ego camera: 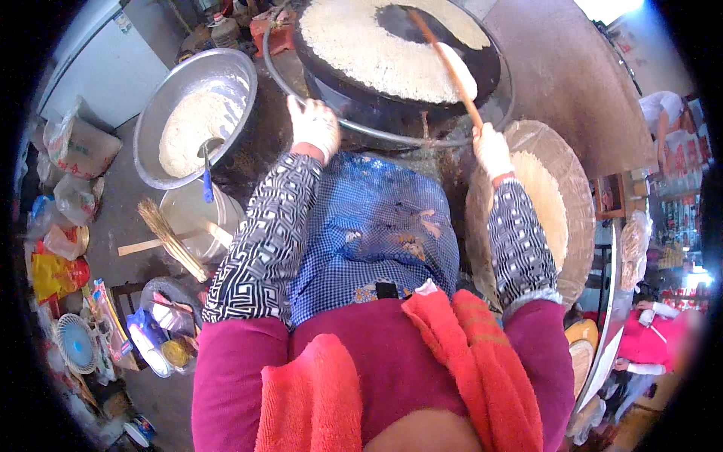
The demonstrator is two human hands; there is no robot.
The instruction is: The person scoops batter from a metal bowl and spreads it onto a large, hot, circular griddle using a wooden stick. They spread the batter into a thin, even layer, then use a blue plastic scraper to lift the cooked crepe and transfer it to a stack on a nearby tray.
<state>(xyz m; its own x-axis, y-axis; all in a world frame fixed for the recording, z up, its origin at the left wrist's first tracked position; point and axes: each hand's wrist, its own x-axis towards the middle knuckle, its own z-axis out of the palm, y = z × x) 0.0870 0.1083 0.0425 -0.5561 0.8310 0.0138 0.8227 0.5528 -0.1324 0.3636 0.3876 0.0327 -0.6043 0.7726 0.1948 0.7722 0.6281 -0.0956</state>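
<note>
My right hand (492, 151), in a white glove, grips the end of a wooden spreading stick (443, 56). The stick reaches over a round black griddle (491, 62), where pale batter (361, 51) is spread in a broad ring; a thick white roll of batter (458, 70) lies against the stick. Around the griddle runs a metal ring rail (390, 133). My left hand (315, 127), also gloved, rests at this rail on the near left side, fingers bent over it; how firmly it holds is unclear. The dark griddle surface shows in the middle of the ring.
Left stands a large metal basin (141, 141) of batter with a blue-handled ladle (207, 183). Below it are a bucket (226, 212) and a straw whisk (169, 240). At right, thin flatbreads (542, 198) lie on a round covered tray (582, 226). Two people are farther right.
</note>
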